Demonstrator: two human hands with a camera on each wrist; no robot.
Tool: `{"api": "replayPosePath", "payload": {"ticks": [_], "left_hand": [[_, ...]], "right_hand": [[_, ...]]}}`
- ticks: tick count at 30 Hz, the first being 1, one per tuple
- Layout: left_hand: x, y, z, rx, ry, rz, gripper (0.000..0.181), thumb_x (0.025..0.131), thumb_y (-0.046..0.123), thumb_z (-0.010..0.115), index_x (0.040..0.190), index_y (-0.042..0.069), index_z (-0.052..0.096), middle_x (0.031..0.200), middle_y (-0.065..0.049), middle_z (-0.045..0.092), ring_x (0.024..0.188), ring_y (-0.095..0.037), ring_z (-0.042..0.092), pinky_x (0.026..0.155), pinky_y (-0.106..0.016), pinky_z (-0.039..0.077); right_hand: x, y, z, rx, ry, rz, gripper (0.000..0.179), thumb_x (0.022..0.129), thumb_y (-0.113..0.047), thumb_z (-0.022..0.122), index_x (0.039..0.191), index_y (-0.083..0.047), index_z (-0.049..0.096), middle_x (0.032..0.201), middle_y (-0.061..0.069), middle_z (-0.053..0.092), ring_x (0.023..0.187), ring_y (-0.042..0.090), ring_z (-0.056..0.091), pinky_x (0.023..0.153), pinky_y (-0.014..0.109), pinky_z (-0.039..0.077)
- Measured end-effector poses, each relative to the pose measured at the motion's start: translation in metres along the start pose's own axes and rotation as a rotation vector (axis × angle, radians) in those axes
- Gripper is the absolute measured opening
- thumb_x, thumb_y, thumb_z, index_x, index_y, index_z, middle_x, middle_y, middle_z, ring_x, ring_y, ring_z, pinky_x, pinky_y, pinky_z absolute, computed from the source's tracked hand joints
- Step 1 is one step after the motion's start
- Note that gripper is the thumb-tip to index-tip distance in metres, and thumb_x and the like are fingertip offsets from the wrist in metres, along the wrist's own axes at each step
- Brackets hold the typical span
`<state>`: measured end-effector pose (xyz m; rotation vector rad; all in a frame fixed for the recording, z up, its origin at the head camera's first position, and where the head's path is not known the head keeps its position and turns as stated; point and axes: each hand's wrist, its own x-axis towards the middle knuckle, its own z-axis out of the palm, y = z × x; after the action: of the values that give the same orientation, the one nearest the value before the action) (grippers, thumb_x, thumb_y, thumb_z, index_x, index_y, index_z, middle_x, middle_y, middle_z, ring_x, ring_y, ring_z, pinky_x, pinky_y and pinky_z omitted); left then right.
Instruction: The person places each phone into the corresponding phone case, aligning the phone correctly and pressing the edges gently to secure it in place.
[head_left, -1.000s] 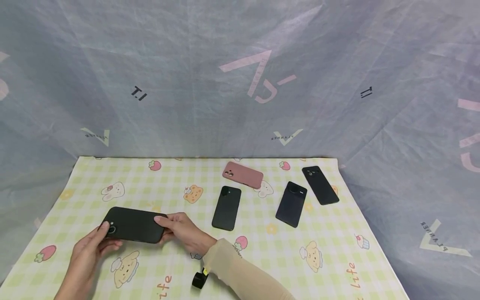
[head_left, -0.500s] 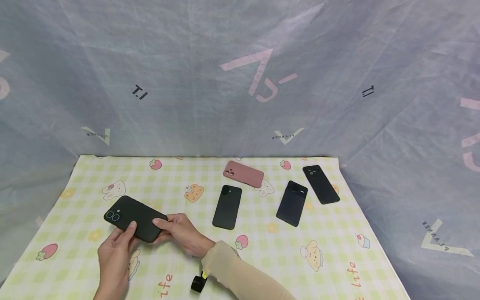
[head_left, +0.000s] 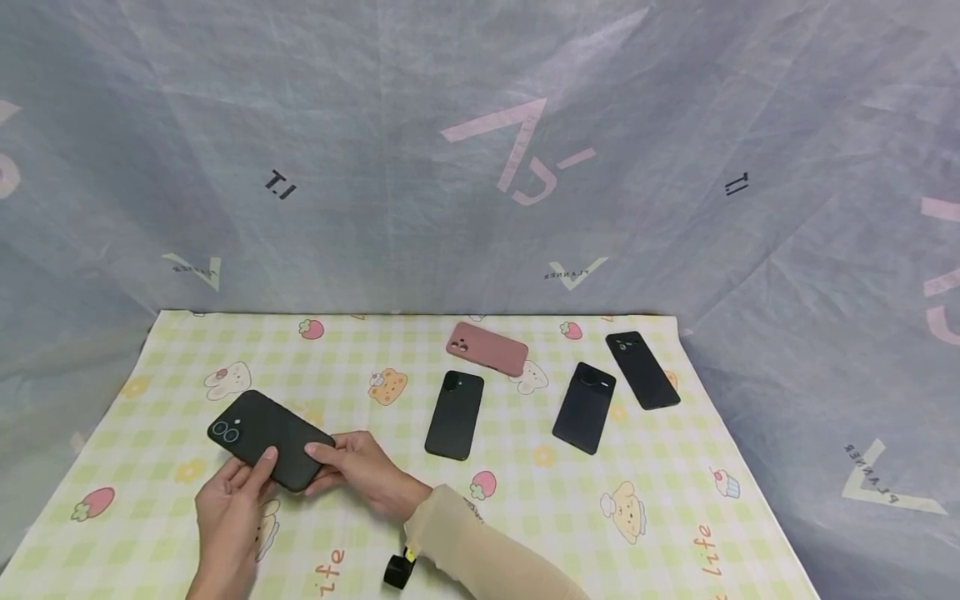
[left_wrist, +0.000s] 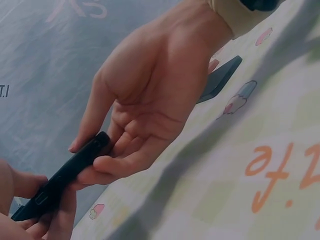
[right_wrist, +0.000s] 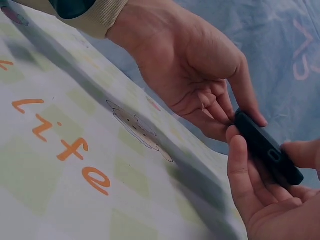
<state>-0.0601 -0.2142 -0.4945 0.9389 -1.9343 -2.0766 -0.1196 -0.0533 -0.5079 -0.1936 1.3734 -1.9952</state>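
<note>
A black smartphone [head_left: 273, 437] is held tilted over the left part of the table, its back with two ringed lenses towards the head camera. My left hand [head_left: 231, 508] grips its lower long edge, thumb on the back and fingers underneath. At the right end, my right hand [head_left: 363, 475] pinches the corner between thumb and fingers. Seen from the left wrist, the phone [left_wrist: 62, 177] shows its thin dark side, with the right hand [left_wrist: 147, 100] across from the camera. From the right wrist, the left hand [right_wrist: 187, 70] holds the far end of the phone [right_wrist: 267, 150].
A black phone [head_left: 453, 415] lies mid-table, with a pink phone case [head_left: 487, 348] behind it. Further right lie a dark blue phone [head_left: 585, 408] and a black phone case [head_left: 642, 371]. A patterned cloth [head_left: 540, 533] covers the table; a grey curtain [head_left: 412, 167] hangs behind.
My left hand has moved right from the camera end to the phone's lower long edge, uncovering the lenses. The phone's left end has swung up and away. My right hand keeps its grip.
</note>
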Motion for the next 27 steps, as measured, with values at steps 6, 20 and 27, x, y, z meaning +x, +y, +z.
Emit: {"api": "replayPosePath", "payload": {"ticks": [6,20,27], "left_hand": [[0.004,0.002,-0.004,0.014,-0.055,-0.001,0.073,0.105,0.034,0.071,0.161,-0.002,0.041,0.13,0.012,0.07,0.1,0.017,0.066,0.091,-0.011,0.055],[0.017,0.009,-0.014,0.133,-0.182,0.028,0.077,0.108,0.035,0.067,0.164,-0.004,0.032,0.136,0.005,0.071,0.099,0.02,0.063,0.088,-0.008,0.054],[0.028,0.02,-0.025,0.364,-0.274,0.006,0.078,0.114,0.047,0.048,0.17,0.001,0.018,0.167,-0.021,0.038,0.136,0.003,0.056,0.109,-0.018,0.049]], "right_hand": [[-0.003,-0.003,-0.001,-0.05,-0.02,0.02,0.024,0.107,-0.016,0.068,0.12,0.002,0.076,0.1,0.021,0.079,0.078,0.013,0.077,0.09,0.035,0.064],[-0.016,-0.011,-0.029,-0.171,-0.083,-0.061,0.02,0.106,-0.013,0.069,0.124,-0.004,0.073,0.107,0.022,0.08,0.087,0.013,0.077,0.09,0.036,0.064],[-0.031,-0.023,-0.053,-0.241,-0.046,-0.109,0.036,0.107,-0.016,0.067,0.133,0.01,0.066,0.107,0.016,0.08,0.09,0.018,0.077,0.09,0.035,0.064]]}}
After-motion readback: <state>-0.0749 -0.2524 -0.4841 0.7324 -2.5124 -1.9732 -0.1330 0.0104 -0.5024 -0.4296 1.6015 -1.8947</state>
